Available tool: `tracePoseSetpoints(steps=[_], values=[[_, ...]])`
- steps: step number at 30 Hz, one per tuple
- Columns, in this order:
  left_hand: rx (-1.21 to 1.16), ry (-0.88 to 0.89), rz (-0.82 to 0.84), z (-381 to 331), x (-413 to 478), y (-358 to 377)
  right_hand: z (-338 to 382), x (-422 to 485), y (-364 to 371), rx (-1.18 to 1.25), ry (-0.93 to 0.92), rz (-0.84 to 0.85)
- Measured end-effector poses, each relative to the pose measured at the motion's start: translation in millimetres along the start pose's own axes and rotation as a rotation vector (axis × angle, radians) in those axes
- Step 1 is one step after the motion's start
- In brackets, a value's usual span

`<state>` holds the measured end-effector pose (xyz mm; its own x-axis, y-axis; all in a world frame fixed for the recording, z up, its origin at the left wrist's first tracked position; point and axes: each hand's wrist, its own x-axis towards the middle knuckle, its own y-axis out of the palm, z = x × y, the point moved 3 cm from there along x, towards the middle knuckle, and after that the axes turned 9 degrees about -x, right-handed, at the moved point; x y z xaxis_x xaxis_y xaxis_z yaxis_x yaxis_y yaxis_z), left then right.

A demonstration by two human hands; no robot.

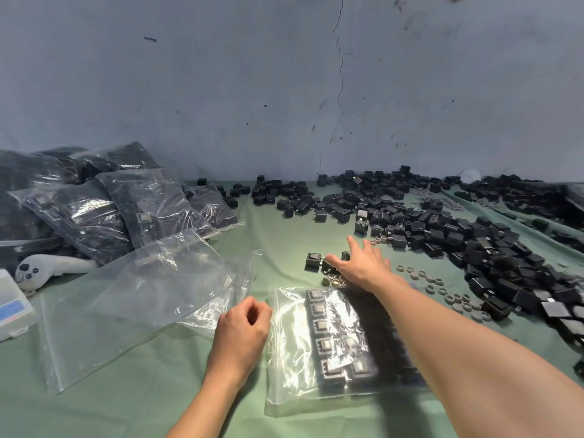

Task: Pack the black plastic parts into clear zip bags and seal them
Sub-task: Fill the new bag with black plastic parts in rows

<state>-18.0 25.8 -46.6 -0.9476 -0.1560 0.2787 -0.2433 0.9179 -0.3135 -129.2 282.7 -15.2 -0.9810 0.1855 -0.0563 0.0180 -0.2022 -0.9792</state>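
A clear zip bag (294,368) lies on the green cloth in front of me, with rows of black plastic parts (328,343) inside it. My left hand (241,330) pinches the bag's left edge near its top corner. Stretched forward past the bag, my right hand (360,263) has its fingers spread over two or three loose black parts (313,260); I cannot tell whether it touches them. A broad heap of loose black parts (458,229) spreads across the cloth at the right and back.
Empty clear zip bags (126,298) lie at the left. Behind them is a pile of filled bags (104,210). Small grey rings (442,289) are scattered right of my arm. A white plastic box (12,305) and a white soft toy (47,267) sit at far left.
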Motion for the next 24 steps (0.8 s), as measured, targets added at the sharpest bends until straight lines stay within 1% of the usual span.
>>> tracePoseSetpoints(steps=[3, 7, 10, 15, 20, 22, 24], values=[[-0.012, 0.017, 0.015, 0.3, 1.0, -1.1, 3.1, 11.8, 8.5, -0.101, -0.078, 0.062], [-0.021, 0.035, 0.026, 0.7, 1.6, -0.5, 3.9, 20.9, 13.8, -0.193, -0.092, -0.033], [-0.025, 0.046, 0.050, -0.4, 0.2, -0.3, 2.3, 25.0, 12.0, -0.187, -0.129, -0.037], [-0.031, 0.027, 0.075, -0.8, 0.5, 1.0, 4.5, 35.0, 11.2, -0.218, -0.099, 0.007], [-0.011, 0.001, 0.057, 5.5, 3.4, 1.8, 2.4, 43.3, 3.4, -0.299, -0.069, -0.089], [-0.041, -0.034, 0.036, 5.2, 4.7, 3.2, -4.3, 45.5, -2.6, -0.253, -0.038, -0.097], [-0.101, -0.093, -0.006, 2.5, 7.2, 1.5, -14.4, 46.4, -10.0, -0.035, 0.004, -0.109]])
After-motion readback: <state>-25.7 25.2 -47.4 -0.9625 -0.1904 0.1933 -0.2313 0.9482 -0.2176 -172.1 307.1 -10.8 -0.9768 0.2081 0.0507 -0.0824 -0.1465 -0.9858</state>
